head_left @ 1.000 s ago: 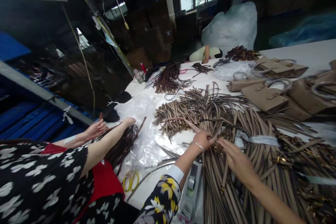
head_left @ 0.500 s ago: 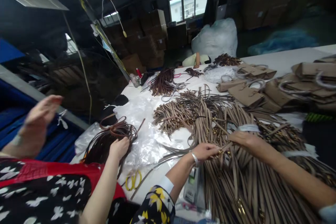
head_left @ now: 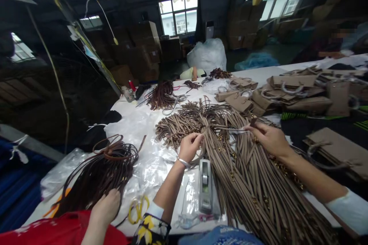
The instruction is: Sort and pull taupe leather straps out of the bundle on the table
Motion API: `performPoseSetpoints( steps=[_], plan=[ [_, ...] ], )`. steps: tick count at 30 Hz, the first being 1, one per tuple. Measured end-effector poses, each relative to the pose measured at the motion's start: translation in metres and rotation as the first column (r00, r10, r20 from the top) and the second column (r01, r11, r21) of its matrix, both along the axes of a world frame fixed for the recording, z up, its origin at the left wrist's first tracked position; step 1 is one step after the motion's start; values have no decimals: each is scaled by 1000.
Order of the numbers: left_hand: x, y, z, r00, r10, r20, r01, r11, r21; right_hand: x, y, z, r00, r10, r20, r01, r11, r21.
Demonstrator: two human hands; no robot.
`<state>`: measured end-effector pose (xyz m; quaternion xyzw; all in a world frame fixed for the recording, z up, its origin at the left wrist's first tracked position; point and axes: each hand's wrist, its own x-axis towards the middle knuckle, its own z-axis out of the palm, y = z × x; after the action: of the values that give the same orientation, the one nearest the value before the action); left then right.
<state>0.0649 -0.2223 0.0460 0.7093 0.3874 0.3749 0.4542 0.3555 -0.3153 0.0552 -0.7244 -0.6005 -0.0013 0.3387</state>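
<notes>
My left hand (head_left: 191,147), with a bracelet at the wrist, is closed with its fingertips pinched at the upper part of a large pile of taupe straps (head_left: 244,168). A strap seems to be in its fingers, partly hidden. To the right, my right hand (head_left: 268,138) is raised a little over the pile and pinches the dark end of a strap (head_left: 253,121). A thin pale strip (head_left: 240,130) runs left from its fingertips. Small gold-coloured metal clasps (head_left: 232,176) show among the straps.
A co-worker's hand (head_left: 107,204) rests by a dark brown strap bundle (head_left: 100,176). Yellow-handled scissors (head_left: 138,209), a grey tape dispenser (head_left: 205,187) and clear plastic (head_left: 146,164) lie nearby. Taupe handbags (head_left: 299,82) are heaped at the right; more brown straps (head_left: 161,95) lie farther back.
My hands, close together before, are now apart: the left drew back left, the right lifted away. The view turned right. The co-worker's raised hand left view; their other hand moved lower.
</notes>
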Motion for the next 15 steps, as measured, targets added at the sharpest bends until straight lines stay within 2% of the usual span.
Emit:
performPoseSetpoints(
  steps=[1, 2, 3, 5, 7, 9, 10, 12, 13, 15],
  plan=[
    [-1, -2, 6, 999, -24, 42, 24, 1000, -6, -6, -2, 6, 997, -70, 45, 68, 997, 33],
    [-1, -6, 13, 995, -61, 78, 62, 998, 0, -13, -4, 12, 991, -90, 97, 83, 994, 72],
    [-1, -11, 23, 989, -107, 107, 106, 994, 16, -23, -5, 18, 988, -53, 143, 39, 994, 105],
    [-1, -25, 48, 962, -230, 150, 221, 973, 73, -46, -6, 30, 969, 162, 187, -184, 977, 107],
    [-5, -38, 77, 908, -376, 182, 354, 924, 141, -70, -6, 44, 892, 435, 127, -443, 895, 46],
    [-9, -45, 104, 838, -487, 248, 453, 873, 183, -91, -6, 62, 826, 563, -15, -562, 826, 45],
    [-9, -47, 115, 803, -510, 308, 469, 860, 200, -101, -7, 72, 818, 566, -98, -560, 824, 87],
    [-3, -46, 130, 739, -500, 452, 434, 866, 249, -117, -12, 97, 805, 525, -275, -473, 849, 236],
    [3, -46, 132, 711, -488, 506, 398, 873, 282, -124, -16, 110, 781, 514, -356, -408, 850, 333],
    [22, -46, 128, 697, -502, 512, 355, 862, 362, -132, -29, 134, 719, 532, -446, -274, 808, 522]
  ],
)
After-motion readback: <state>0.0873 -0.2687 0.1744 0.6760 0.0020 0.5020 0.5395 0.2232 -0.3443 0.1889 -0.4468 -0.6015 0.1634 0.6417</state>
